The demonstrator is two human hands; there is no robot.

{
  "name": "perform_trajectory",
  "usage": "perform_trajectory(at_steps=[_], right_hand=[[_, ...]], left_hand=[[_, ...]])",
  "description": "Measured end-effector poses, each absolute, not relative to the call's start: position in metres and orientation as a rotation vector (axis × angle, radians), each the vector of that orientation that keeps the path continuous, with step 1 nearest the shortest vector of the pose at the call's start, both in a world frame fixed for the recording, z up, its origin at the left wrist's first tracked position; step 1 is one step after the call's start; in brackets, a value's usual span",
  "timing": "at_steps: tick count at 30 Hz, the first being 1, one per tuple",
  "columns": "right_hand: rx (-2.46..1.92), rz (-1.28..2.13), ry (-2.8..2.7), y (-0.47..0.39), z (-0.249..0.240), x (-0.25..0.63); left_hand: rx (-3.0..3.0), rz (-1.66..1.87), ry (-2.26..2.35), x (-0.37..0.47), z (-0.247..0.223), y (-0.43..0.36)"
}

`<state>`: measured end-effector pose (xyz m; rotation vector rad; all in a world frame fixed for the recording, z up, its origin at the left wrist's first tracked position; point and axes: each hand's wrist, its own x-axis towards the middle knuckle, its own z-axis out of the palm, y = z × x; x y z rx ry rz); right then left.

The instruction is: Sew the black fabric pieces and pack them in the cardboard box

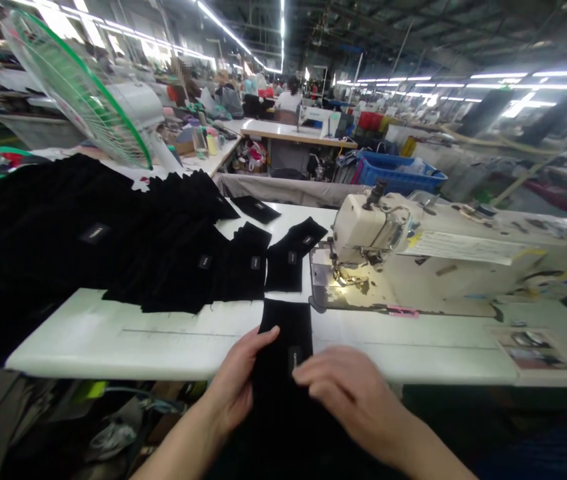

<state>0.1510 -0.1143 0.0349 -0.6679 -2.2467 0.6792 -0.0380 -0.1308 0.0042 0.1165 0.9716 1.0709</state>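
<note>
A black fabric piece (286, 327) with a small dark label (294, 360) hangs over the table's front edge. My left hand (238, 377) grips its left side, thumb on top and fingers underneath. At the label is my right hand (348, 393), its fingers curled and pressed together at the tips; whether they pinch the label, the cloth or something tiny cannot be made out. Beyond the held piece lie more labelled black pieces (283, 267). A large heap of black fabric (163, 253) covers the left of the table.
To the right stands a white sewing machine (443, 247), its needle area lit. A small parts tray (533, 350) sits at the white table's (173, 347) right front. Behind are a green-rimmed fan (78, 87), a blue basket (398, 170) and other workstations with people.
</note>
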Motion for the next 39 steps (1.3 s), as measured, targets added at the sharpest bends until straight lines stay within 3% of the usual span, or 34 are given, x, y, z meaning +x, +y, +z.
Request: perform_trajectory(at_steps=[4, 11, 16, 20, 26, 31, 35, 39], right_hand=[[-0.975, 0.291, -2.246, -0.053, 0.010, 0.127], [-0.942, 0.237, -2.314, 0.007, -0.023, 0.085], [-0.909, 0.224, -2.169, -0.013, 0.016, 0.096], [-0.599, 0.138, -2.334, -0.059, 0.048, 0.112], [-0.386, 0.041, -2.533, -0.104, 0.042, 0.118], [-0.365, 0.073, -2.565, -0.109, 0.038, 0.113], [-0.349, 0.340, -2.512, -0.095, 0.050, 0.111], [-0.791, 0.424, -2.404, -0.040, 0.037, 0.102]], left_hand=[[-0.027, 1.140, 0.987, -0.052, 0.016, -0.123], [-0.182, 1.122, 0.974, -0.074, 0.023, -0.120], [-0.232, 1.088, 0.785, -0.077, 0.014, -0.113], [-0.252, 1.104, 0.749, -0.073, 0.010, -0.105], [-0.212, 1.108, 0.726, -0.069, 0.005, -0.099], [-0.217, 1.123, 0.690, -0.070, 0.002, -0.103], [-0.149, 1.170, 0.741, -0.076, 0.009, -0.110], [-0.215, 1.130, 0.882, -0.076, 0.015, -0.115]])
